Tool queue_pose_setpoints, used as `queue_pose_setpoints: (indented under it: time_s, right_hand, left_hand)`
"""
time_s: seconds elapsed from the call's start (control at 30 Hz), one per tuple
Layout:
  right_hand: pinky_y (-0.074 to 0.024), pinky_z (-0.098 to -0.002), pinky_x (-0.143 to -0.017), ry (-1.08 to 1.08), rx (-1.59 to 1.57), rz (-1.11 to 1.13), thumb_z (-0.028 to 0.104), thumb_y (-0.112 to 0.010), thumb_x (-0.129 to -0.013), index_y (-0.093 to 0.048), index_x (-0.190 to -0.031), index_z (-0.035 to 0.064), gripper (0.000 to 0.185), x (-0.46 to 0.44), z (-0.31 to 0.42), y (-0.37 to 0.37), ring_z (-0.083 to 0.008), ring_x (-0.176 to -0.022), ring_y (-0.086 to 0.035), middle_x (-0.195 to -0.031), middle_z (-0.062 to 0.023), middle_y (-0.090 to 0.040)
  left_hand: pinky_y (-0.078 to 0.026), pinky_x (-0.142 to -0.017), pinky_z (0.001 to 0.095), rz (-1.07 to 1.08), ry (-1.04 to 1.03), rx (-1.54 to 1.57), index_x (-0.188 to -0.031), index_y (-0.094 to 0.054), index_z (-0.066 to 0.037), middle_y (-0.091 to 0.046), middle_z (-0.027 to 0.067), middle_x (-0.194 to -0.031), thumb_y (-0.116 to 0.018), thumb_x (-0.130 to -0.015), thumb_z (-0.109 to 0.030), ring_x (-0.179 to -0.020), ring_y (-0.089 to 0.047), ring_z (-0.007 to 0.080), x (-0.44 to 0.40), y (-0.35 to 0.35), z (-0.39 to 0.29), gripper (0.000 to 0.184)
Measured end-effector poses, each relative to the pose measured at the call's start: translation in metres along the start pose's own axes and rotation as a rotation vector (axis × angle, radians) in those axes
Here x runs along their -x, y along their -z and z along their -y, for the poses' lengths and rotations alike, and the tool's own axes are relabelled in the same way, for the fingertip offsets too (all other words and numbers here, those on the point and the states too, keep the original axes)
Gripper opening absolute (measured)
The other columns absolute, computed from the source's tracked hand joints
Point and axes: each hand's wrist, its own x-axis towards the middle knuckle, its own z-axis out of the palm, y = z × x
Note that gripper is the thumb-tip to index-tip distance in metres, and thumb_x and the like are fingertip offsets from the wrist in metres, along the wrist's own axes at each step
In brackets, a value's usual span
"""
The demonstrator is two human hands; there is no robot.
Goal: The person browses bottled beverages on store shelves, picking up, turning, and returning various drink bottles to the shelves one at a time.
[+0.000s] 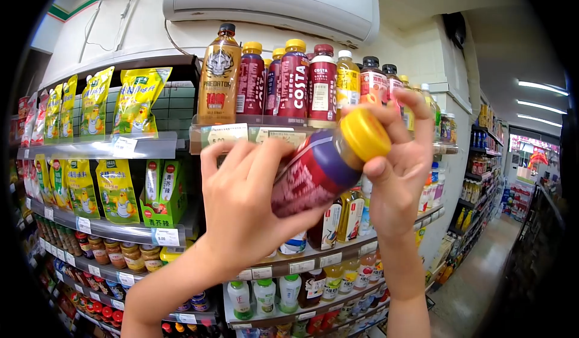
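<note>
A drink bottle [316, 172] with a maroon and purple label is held tilted in front of the shelves, its yellow cap [365, 134] up and to the right. My left hand [244, 199] wraps round the lower body, covering part of the label. At the cap end, my right hand [401, 163] has its thumb and fingers curled about the yellow cap; the contact behind it is partly hidden. Behind, on the top shelf, stand similar maroon COSTA bottles [294, 82] with yellow caps, beside a gold PREDATOR bottle [219, 78].
Yellow seasoning bags [137, 101] and a green box [161, 196] fill the left shelves, with jars [134, 256] below. More bottles [289, 293] line the lower shelves. A white air conditioner [271, 3] hangs above. To the right runs an aisle [482, 259].
</note>
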Motion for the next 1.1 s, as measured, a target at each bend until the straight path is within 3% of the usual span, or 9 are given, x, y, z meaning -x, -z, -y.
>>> queue_pose_setpoints:
  time_s: [0.17,0.2,0.3,0.4,0.57,0.7,0.83,0.97,1.1]
  right_hand:
    - [-0.0458,-0.0340,-0.097,-0.289,-0.157,0.014,0.018,-0.082,-0.074,-0.034,-0.129,0.0001,0.075,0.038,-0.001,0.007,-0.0223,-0.108,-0.059,-0.114,-0.0183,-0.061]
    - [-0.0492,-0.0342,-0.094,-0.376,-0.083,-0.031,0.033,-0.085,-0.070,-0.034,-0.131,0.0000,0.086,0.045,0.002,0.004,-0.0228,-0.105,-0.061,-0.111,-0.0189,-0.061]
    - [-0.0420,-0.0328,-0.099,-0.457,-0.110,-0.013,0.016,-0.084,-0.071,-0.042,-0.127,-0.0004,0.072,0.066,0.000,0.009,-0.0197,-0.107,-0.059,-0.113,-0.0139,-0.062]
    - [-0.0402,-0.0331,-0.100,-0.536,-0.110,-0.012,0.013,-0.084,-0.071,-0.044,-0.127,-0.0006,0.070,0.084,-0.002,0.011,-0.0184,-0.108,-0.058,-0.113,-0.0116,-0.062]
    - [-0.0367,-0.0335,-0.104,-0.702,-0.234,0.071,0.030,-0.077,-0.080,-0.039,-0.139,-0.0025,0.077,0.106,-0.006,0.008,-0.0213,-0.115,-0.056,-0.122,-0.0141,-0.059]
    - [-0.0386,-0.0373,-0.105,-0.939,-0.462,0.248,0.045,-0.070,-0.083,-0.039,-0.140,-0.0017,0.079,0.116,-0.011,0.007,-0.0234,-0.119,-0.055,-0.129,-0.0187,-0.056]
    - [-0.0393,-0.0361,-0.104,-0.985,-0.495,0.204,0.045,-0.074,-0.080,-0.044,-0.136,-0.0016,0.079,0.130,-0.017,0.004,-0.0210,-0.117,-0.056,-0.125,-0.0168,-0.059]
    - [-0.0392,-0.0325,-0.100,-0.900,-0.324,0.110,0.034,-0.080,-0.076,-0.055,-0.124,-0.0030,0.066,0.144,-0.015,0.004,-0.0171,-0.110,-0.057,-0.117,-0.0119,-0.061]
    - [-0.0387,-0.0322,-0.100,-0.809,-0.158,0.068,0.027,-0.085,-0.069,-0.061,-0.115,-0.0041,0.060,0.153,-0.011,0.001,-0.0170,-0.109,-0.056,-0.112,-0.0107,-0.061]
  left_hand:
    - [-0.035,-0.083,0.0403,0.137,0.171,0.040,-0.089,-0.058,-0.008,-0.058,0.0033,-0.073,-0.084,-0.057,-0.036,-0.068,-0.057,0.0218,0.037,0.005,-0.022,0.050]
    - [-0.035,-0.084,0.0403,0.173,0.211,0.048,-0.089,-0.058,-0.008,-0.059,0.0037,-0.073,-0.084,-0.057,-0.037,-0.068,-0.057,0.0220,0.044,0.006,-0.025,0.050]
    - [-0.034,-0.085,0.0383,0.266,0.352,0.177,-0.088,-0.058,-0.006,-0.064,0.0051,-0.076,-0.085,-0.058,-0.037,-0.070,-0.060,0.0212,0.063,0.007,-0.033,0.052]
    - [-0.036,-0.087,0.0356,0.374,0.507,0.354,-0.091,-0.059,-0.004,-0.066,0.0054,-0.079,-0.086,-0.059,-0.034,-0.073,-0.061,0.0187,0.082,0.009,-0.035,0.052]
    - [-0.042,-0.096,0.0297,0.493,0.982,1.045,-0.102,-0.060,-0.001,-0.067,0.0044,-0.093,-0.087,-0.063,-0.022,-0.093,-0.061,0.0132,0.111,0.008,-0.032,0.051]
    - [-0.042,-0.095,0.0290,0.492,1.109,1.348,-0.108,-0.060,-0.001,-0.066,0.0057,-0.103,-0.086,-0.063,-0.016,-0.099,-0.060,0.0133,0.133,0.004,-0.031,0.054]
    - [-0.044,-0.093,0.0292,0.488,1.140,1.270,-0.103,-0.059,-0.002,-0.067,0.0054,-0.099,-0.087,-0.062,-0.019,-0.096,-0.061,0.0132,0.144,0.007,-0.037,0.052]
    - [-0.036,-0.082,0.0333,0.464,0.842,0.550,-0.088,-0.058,-0.004,-0.065,0.0061,-0.080,-0.088,-0.054,-0.034,-0.071,-0.059,0.0183,0.149,0.014,-0.049,0.055]
    - [-0.029,-0.082,0.0376,0.434,0.663,0.196,-0.090,-0.058,-0.005,-0.063,0.0051,-0.078,-0.087,-0.055,-0.037,-0.070,-0.056,0.0192,0.146,0.022,-0.063,0.056]
